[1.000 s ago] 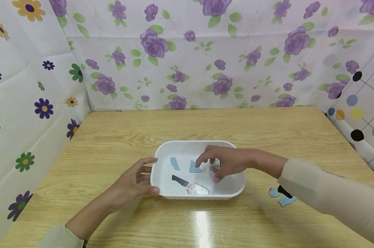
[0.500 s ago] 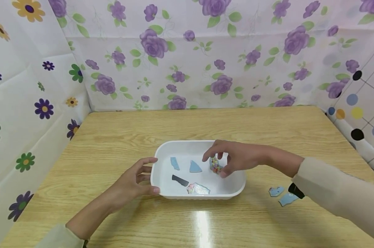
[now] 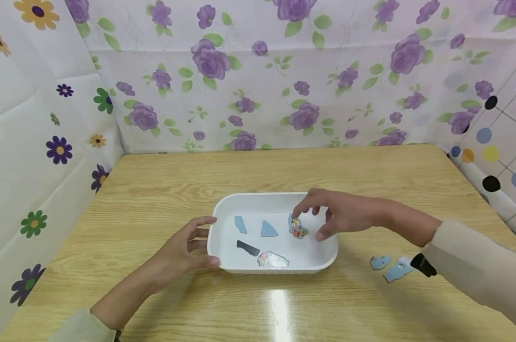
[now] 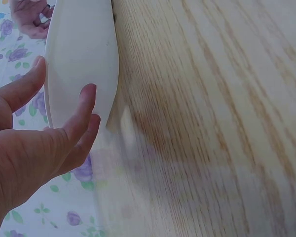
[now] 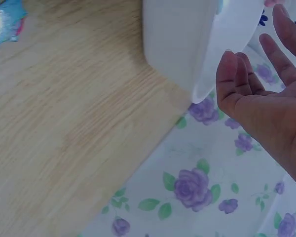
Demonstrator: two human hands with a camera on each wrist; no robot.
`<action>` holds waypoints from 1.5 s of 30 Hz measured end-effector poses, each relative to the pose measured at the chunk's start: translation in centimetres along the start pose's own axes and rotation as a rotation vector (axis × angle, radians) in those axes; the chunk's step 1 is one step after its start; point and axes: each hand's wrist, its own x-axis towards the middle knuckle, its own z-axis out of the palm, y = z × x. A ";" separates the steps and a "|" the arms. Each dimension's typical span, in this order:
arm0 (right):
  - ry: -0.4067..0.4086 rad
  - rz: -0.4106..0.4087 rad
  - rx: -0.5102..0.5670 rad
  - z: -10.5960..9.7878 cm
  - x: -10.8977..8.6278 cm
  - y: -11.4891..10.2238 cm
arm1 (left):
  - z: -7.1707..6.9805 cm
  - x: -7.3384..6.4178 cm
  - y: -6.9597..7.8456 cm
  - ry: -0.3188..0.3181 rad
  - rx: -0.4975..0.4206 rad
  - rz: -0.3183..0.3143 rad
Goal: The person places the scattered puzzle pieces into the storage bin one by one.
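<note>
A white oblong tray [image 3: 249,205] stands on the table. Inside lie several flat irregular pieces: a pale blue strip [image 3: 240,224], a blue triangular piece [image 3: 268,229], a dark grey piece [image 3: 248,247], a shiny pale piece [image 3: 273,259] and a multicoloured piece [image 3: 298,229]. My left hand [image 3: 185,254] rests at the tray's left end, fingers spread along its outer wall. My right hand [image 3: 347,211] hovers over the tray's right end beside the multicoloured piece, thumb and fingers apart, holding nothing. The right wrist view shows the same empty hand [image 5: 276,106] near the tray wall [image 5: 177,44].
Right of the tray, a small blue piece [image 3: 380,262] and a larger blue piece [image 3: 398,270] lie on the wooden table [image 3: 164,185]; the right wristband hangs close to the larger one. Flowered cloth [image 3: 258,90] closes off the back and left, with a dotted cloth on the right.
My right hand has drawn back to the right from above the blue triangular piece, uncovering it and the multicoloured piece. The left hand and the tray have stayed in place.
</note>
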 end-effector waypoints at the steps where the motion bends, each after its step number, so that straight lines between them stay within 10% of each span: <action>1: 0.000 0.000 -0.001 0.0 -0.2 0.1 | 0.0 0.0 0.0 0.000 0.001 -0.001; 20: 0.197 0.013 -0.002 -2.5 -5.4 1.6 | 0.0 0.1 0.0 0.001 -0.004 0.005; 45: 0.215 0.074 -0.032 -1.5 -10.9 7.4 | 0.0 0.1 -0.1 0.009 0.001 -0.005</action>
